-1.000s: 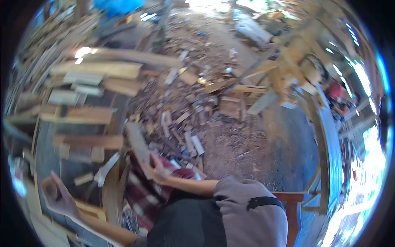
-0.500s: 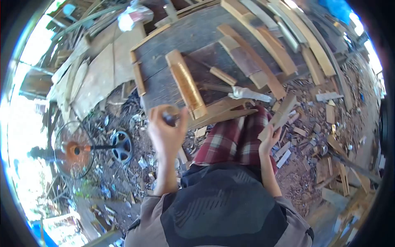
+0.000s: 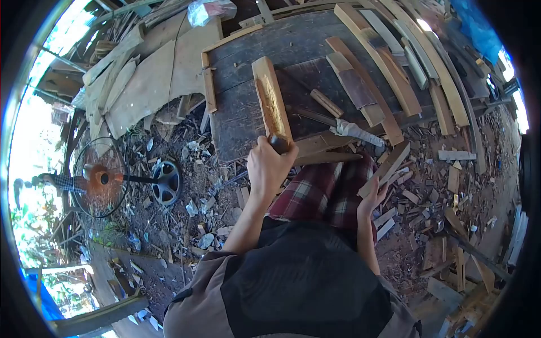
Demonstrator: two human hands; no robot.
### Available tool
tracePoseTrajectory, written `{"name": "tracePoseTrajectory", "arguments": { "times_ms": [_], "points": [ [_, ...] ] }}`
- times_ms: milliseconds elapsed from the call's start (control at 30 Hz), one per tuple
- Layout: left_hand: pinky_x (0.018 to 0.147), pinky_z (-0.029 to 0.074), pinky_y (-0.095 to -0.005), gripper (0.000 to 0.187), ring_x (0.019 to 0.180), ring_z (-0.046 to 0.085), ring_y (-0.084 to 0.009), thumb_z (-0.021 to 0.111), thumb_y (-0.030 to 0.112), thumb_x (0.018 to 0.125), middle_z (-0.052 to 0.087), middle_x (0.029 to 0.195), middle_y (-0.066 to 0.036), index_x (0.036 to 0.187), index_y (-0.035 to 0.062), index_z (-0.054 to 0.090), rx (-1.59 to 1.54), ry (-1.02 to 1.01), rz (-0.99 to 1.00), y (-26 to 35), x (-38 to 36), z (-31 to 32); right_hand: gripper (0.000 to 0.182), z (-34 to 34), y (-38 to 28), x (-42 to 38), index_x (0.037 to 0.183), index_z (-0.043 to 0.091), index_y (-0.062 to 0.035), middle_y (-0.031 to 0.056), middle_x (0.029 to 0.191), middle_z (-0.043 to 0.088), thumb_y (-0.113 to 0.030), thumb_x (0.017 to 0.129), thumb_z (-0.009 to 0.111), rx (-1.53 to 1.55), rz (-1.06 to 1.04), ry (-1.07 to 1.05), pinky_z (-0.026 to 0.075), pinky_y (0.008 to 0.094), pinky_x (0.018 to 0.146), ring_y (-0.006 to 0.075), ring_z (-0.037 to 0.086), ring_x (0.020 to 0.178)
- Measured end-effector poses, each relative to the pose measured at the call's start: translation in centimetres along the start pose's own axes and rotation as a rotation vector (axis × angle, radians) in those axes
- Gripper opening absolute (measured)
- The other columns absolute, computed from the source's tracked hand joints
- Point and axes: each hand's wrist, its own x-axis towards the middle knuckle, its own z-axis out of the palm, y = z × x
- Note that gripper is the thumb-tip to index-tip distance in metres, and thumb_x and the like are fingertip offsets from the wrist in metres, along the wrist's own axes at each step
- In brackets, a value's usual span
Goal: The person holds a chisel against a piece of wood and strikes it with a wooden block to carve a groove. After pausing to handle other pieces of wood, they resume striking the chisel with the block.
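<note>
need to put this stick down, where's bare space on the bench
Free: the dark bench top between the left edge strip and the carved block that the left hand holds. Crowded: right side, with stacked slats. The right hand holds a stick.

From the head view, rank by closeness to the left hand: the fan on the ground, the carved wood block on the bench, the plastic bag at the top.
1. carved wood block, just above the left hand.
2. fan, on the ground, far left.
3. plastic bag, top edge.
</note>
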Motion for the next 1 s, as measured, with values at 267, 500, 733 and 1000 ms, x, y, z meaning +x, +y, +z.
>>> {"name": "tracePoseTrajectory", "arguments": {
  "times_ms": [267,500,733,1000],
  "points": [
    [0.043,0.046,-0.0277,0.039,0.043,0.06,-0.0141,0.075,0.035,0.078,0.066,0.06,-0.01,0.072,-0.0029,0.068,-0.302,0.188,-0.213,-7.5,1.7,-8.7,0.053,0.7,-0.4,0.0,0.13,0.043,0.0048,0.0112,0.115,0.054,-0.025,0.091,0.062,-0.038,0.036,-0.008,0.042,0.0283,0.088,0.0168,0.053,0.099],
    [0.038,0.038,-0.0234,0.048,0.047,0.053,-0.0107,0.061,0.037,0.086,0.065,0.084,-0.017,0.111,-0.004,0.054,-1.256,0.296,-0.42,-22.4,3.2,-14.1,0.051,0.3,0.2,0.5,0.128,0.045,0.0028,0.0107,0.112,0.054,-0.028,0.091,0.062,-0.059,0.036,-0.042,0.045,0.0288,0.084,0.018,0.054,0.096],
    [0.049,0.044,-0.0225,0.061,0.044,0.044,-0.0082,0.061,0.033,0.084,0.06,0.111,-0.015,0.131,-0.0018,0.043,-2.244,0.073,-0.462,-35.9,1.0,-10.3,0.048,1.1,-0.9,0.2,0.125,0.048,0.0008,0.0096,0.109,0.055,-0.03,0.091,0.061,-0.092,0.063,-0.019,0.045,0.0294,0.079,0.0177,0.054,0.093],
    [0.045,0.042,-0.0212,0.044,0.042,0.043,-0.0073,0.058,0.035,0.087,0.06,0.108,-0.018,0.118,0.0043,0.054,-1.944,0.174,-0.445,-32.0,1.7,-10.8,0.056,1.0,0.0,0.5,0.131,0.044,-0.005,0.0098,0.102,0.055,-0.036,0.088,0.063,-0.129,0.01,-0.014,0.048,0.0291,0.046,0.0166,0.058,0.075]
  ]
}}
